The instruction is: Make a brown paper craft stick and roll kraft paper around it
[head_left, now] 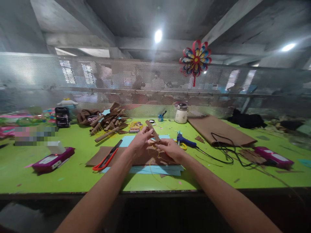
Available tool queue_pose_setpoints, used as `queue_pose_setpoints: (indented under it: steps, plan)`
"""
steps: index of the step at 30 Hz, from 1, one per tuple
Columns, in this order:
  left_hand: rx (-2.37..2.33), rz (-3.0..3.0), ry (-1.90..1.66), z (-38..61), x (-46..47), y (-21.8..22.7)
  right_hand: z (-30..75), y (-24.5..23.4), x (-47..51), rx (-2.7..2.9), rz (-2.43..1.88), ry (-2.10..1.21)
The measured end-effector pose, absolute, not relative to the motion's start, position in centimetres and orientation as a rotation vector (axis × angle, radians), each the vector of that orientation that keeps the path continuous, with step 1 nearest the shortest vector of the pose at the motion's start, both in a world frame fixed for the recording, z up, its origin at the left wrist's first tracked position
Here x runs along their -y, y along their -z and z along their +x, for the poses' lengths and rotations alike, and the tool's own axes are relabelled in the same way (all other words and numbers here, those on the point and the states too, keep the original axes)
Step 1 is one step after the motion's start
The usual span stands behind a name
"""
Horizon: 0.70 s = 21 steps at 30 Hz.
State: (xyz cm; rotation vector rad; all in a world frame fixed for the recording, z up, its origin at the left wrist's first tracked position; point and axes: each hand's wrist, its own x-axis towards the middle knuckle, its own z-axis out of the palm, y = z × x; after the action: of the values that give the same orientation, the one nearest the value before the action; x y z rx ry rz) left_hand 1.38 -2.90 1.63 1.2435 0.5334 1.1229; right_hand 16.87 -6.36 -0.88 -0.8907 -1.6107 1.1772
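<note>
My left hand [140,140] is closed round a rolled brown paper stick [152,130], which tilts up to the left above the green table [73,168]. My right hand [170,149] pinches the stick's lower end and a thin yellow string [155,173] that loops down over the papers. Both hands hover over a brown sheet [99,154] lying on light blue sheets [157,170]. Red-handled scissors [107,156] lie on the brown sheet just left of my left hand.
A pile of brown paper rolls [107,121] sits at the back left. A blue glue gun [186,141] with a black cord [223,145] lies right of my hands, beside a large brown sheet [220,130]. Magenta packs [52,160] [272,156] lie at both sides. A white jar [181,113] stands at the back.
</note>
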Motion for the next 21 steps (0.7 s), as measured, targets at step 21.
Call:
queue_pose_setpoints:
  steps: [21]
  plan:
    - [-0.344,1.235,-0.98,-0.8,3.6,-3.7,22.3,-2.1,5.6,1.757,-1.007,-0.448]
